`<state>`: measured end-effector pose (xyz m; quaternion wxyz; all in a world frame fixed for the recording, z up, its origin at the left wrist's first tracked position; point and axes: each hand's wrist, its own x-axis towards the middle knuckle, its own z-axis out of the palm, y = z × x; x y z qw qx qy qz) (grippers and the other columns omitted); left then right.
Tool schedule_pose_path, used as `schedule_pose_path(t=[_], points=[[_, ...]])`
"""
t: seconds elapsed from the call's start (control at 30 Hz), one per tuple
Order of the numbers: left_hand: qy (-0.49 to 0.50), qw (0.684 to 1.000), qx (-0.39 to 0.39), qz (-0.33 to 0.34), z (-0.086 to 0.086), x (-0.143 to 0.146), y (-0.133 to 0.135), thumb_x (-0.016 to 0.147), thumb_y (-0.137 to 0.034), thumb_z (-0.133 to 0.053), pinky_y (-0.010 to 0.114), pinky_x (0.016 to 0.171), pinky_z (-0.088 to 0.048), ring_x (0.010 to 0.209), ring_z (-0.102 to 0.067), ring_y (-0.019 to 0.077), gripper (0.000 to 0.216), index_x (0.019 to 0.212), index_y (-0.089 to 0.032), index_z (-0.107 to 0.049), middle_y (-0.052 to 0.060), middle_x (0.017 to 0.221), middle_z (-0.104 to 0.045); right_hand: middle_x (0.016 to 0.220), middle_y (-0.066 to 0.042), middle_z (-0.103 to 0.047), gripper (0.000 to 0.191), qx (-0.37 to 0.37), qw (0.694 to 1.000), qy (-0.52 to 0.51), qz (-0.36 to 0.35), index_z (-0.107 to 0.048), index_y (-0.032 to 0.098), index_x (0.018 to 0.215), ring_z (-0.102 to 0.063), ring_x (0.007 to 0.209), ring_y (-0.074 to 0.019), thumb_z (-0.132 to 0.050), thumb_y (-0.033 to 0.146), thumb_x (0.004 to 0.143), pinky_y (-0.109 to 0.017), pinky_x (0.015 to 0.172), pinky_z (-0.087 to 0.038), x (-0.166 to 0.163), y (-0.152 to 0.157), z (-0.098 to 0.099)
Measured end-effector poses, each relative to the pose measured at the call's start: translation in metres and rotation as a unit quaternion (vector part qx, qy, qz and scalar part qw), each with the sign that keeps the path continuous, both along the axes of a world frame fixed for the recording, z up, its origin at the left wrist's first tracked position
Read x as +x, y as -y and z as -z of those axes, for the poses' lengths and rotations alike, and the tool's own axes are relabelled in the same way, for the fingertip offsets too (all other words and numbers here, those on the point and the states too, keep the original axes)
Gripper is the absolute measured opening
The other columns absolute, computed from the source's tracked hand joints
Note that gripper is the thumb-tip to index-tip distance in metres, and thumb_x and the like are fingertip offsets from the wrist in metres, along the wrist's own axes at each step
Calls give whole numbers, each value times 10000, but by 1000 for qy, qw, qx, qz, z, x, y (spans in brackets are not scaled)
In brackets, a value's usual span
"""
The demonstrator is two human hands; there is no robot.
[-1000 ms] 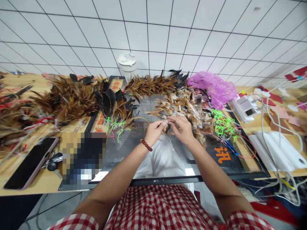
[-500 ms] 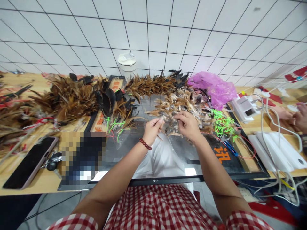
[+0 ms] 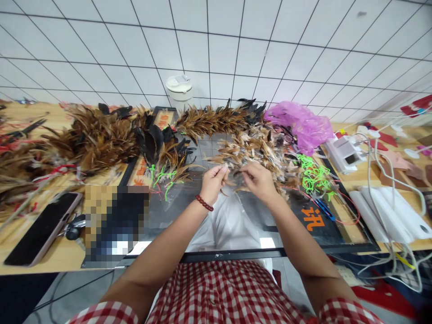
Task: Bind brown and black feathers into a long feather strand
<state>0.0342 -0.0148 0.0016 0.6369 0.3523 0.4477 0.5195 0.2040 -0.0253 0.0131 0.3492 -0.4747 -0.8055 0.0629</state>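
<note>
My left hand (image 3: 213, 181) is closed in a pinch on a small brown feather (image 3: 230, 183), whose tip pokes out past the fingers. Opposite it, my right hand (image 3: 259, 181) is pinched too, with a wisp of dark fluff at its fingertips that looks like part of a feather. A narrow gap separates the two hands. Just behind them lies a heap of loose pale-brown feathers (image 3: 251, 146). Farther back stretches a thick brown feather garland (image 3: 212, 120) with black feathers at its right end. Left of my hands, a feather bunch (image 3: 168, 153) has green ties (image 3: 164, 175).
A black-framed glass panel (image 3: 162, 225) lies under the work. To the right are tangled green cords (image 3: 312, 175), a pink plastic bag (image 3: 300, 123), blue tweezers (image 3: 324, 210) and white devices with cables (image 3: 391, 211). Leftward are a phone (image 3: 42, 229), keys (image 3: 74, 228) and more feathers (image 3: 97, 135).
My right hand has shifted slightly left and toward me, fingers still pinched. My left hand has barely moved. Another person's hand at the far right edge has gone out of view.
</note>
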Motion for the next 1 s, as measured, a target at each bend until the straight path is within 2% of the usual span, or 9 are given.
schedule_pose_path(t=[0.1, 0.27, 0.37, 0.47, 0.57, 0.73, 0.83, 0.9, 1.0], points=[[39, 997, -30, 60, -1, 0, 2, 636, -456, -801, 171, 379, -235, 409, -399, 24, 379, 705, -126, -627, -35, 560, -527, 944, -67, -694, 219, 69, 991, -112, -18, -692, 222, 973, -649, 909, -172, -483, 175, 926, -323, 820, -511, 2, 1, -4], [146, 981, -82, 97, -5, -1, 3, 564, -377, -868, 155, 381, -284, 446, -449, 29, 397, 757, -125, -629, -28, 630, -566, 893, -43, -648, 199, 173, 982, -26, -71, -723, 272, 912, -580, 830, -151, -583, 137, 871, -310, 735, -462, -1, 3, 2], [173, 976, -81, 107, -7, -4, 2, 576, -356, -866, 151, 382, -291, 449, -447, 23, 377, 746, -113, -634, 2, 675, -618, 860, -37, -626, 179, 180, 980, 4, -81, -729, 273, 883, -548, 788, -143, -618, 136, 851, -309, 714, -430, -4, 4, 6], [178, 976, -68, 102, -7, -5, 1, 609, -343, -848, 146, 393, -290, 447, -444, 15, 341, 736, -114, -630, 20, 714, -647, 869, -43, -623, 191, 129, 988, -51, -71, -726, 261, 919, -562, 797, -151, -582, 149, 861, -321, 734, -453, -7, 6, 5], [148, 984, -41, 87, -5, -4, 0, 627, -369, -831, 153, 394, -281, 439, -434, 16, 331, 725, -119, -636, 15, 695, -639, 901, -50, -640, 182, 11, 978, -206, -13, -698, 231, 1027, -592, 821, -159, -590, 249, 882, -322, 755, -490, -14, 6, 5], [71, 992, 14, 103, -1, 0, 2, 629, -449, -812, 176, 402, -279, 442, -431, 24, 378, 705, -111, -662, 29, 702, -648, 778, -12, -664, 255, -226, 889, -397, -9, -690, 205, 965, -595, 697, -134, -667, 421, 832, -290, 702, -507, -20, -1, 7], [43, 992, 27, 113, 1, 1, 3, 661, -462, -785, 185, 417, -284, 454, -430, 34, 369, 709, -114, -672, 18, 650, -620, 706, 10, -632, 207, -234, 850, -472, -19, -698, 218, 801, -554, 637, -116, -735, 419, 764, -268, 653, -482, -11, -4, 3], [30, 997, 20, 74, 1, 2, 3, 661, -463, -781, 188, 421, -279, 466, -436, 44, 365, 742, -120, -684, 1, 616, -591, 713, 12, -624, 183, -208, 838, -504, -32, -705, 230, 750, -541, 637, -112, -752, 406, 746, -265, 644, -465, -1, -5, -4], [6, 1000, 24, 8, 0, 2, 1, 658, -466, -778, 187, 418, -259, 482, -434, 47, 372, 778, -123, -700, -11, 602, -570, 736, -5, -648, 116, -227, 878, -409, -100, -746, 233, 736, -575, 698, -131, -781, 343, 728, -279, 671, -459, 8, -4, -13]])
